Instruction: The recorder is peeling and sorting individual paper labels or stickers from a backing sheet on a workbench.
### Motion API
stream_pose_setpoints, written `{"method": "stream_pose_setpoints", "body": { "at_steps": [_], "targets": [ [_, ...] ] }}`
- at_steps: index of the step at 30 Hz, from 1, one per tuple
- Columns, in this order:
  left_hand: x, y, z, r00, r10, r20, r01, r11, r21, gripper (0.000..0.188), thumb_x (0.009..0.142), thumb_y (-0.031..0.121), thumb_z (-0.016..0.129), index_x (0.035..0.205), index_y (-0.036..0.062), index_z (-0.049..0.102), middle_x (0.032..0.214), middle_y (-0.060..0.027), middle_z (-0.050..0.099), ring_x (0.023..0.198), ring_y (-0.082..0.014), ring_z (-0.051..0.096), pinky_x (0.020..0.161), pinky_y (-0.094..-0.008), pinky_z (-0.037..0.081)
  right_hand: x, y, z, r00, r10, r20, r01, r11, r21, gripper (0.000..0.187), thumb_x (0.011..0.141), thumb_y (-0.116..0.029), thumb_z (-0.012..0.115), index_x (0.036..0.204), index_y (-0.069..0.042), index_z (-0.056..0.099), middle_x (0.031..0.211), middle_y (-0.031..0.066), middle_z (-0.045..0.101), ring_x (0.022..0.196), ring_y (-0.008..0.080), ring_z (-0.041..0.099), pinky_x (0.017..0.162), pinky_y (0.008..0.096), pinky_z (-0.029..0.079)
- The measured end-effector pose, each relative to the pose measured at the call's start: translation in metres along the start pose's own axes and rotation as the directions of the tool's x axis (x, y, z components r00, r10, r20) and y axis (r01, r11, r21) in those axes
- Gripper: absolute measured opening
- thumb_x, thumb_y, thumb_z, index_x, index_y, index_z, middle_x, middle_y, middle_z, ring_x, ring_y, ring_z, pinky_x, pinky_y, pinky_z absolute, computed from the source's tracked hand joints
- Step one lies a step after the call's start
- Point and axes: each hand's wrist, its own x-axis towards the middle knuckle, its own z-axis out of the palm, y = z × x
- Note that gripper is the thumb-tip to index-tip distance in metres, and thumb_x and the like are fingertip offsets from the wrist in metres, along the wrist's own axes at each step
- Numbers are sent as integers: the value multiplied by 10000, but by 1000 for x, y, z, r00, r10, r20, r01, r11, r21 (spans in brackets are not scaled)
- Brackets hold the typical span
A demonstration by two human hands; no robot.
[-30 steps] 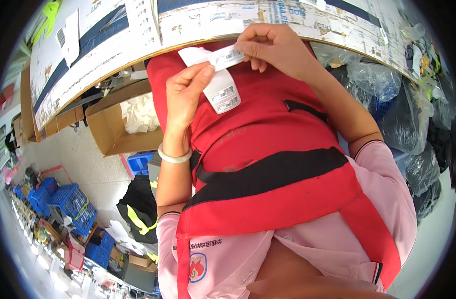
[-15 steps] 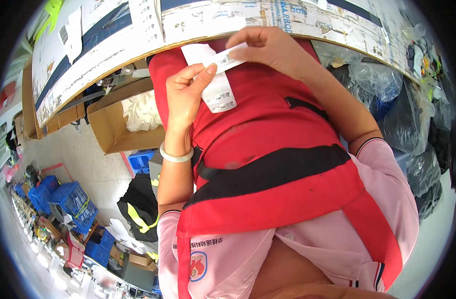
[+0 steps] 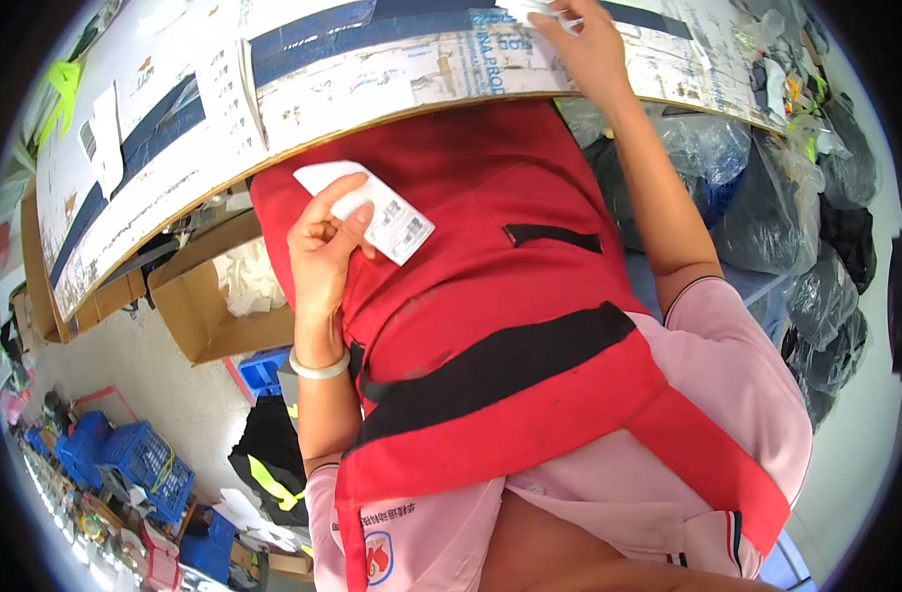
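I have the left hand point(image 3: 323, 242) pinching one label strip point(image 3: 399, 219) over the apron point(image 3: 490, 424); whether the right hand point(image 3: 591, 47) grips white paper point(image 3: 526, 9) at the worktop point(image 3: 352, 97), I cannot tell. One box point(image 3: 236, 341) holds white scraps point(image 3: 252, 281).

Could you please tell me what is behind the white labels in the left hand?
The red apron shows behind the white labels; the patch they and the left hand cover cannot be seen.

White tabletop point(image 3: 411, 74) (badly scuffed), dark-blue bands point(image 3: 313, 41) across; paper strip point(image 3: 107, 138) toward left.
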Motion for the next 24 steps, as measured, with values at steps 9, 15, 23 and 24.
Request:
{"method": "stream_pose_setpoints", "body": {
  "at_steps": [9, 15, 23, 24],
  "targets": [
    [9, -1, 1, 989, 87, -116, -96, 993, -71, 228, 866, 27, 652, 1091, -9, 659, 884, -42, 680, 715, -60, 598, 622, -174, 465, -59, -119, 30, 430, -150, 890, -631, 655, 416, 217, 870, -213, 669, 893, 4, 666, 724, 6, 606, 671, 65, 533, 620, 211, 440],
    [5, -7, -7, 999, 16, 34, -15, 1000, -20, 206, 824, 3, 693, 1025, -37, 678, 867, -50, 693, 715, -58, 608, 637, -184, 493, -73, -132, 39, 543, -164, 823, -641, 552, 533, 147, 884, -155, 645, 904, -9, 651, 772, 9, 597, 707, 58, 528, 630, 205, 432],
    [8, -13, -20, 995, -4, 102, 1, 999, 37, 203, 895, 126, 637, 1005, -39, 678, 782, -58, 675, 669, -88, 603, 618, -222, 492, -56, -133, 37, 657, -286, 697, -316, 735, 600, 109, 877, -120, 629, 914, -19, 642, 800, 5, 608, 751, 55, 540, 685, 204, 441],
    [9, -17, -25, 989, 16, 147, -10, 999, -41, 259, 934, 191, 597, 1005, -46, 673, 755, -64, 665, 654, -101, 599, 619, -234, 493, -48, -135, 34, 633, -200, 748, -409, 734, 543, 120, 883, -131, 622, 920, -19, 644, 788, 6, 612, 723, 59, 548, 664, 207, 454]
  ]
}}
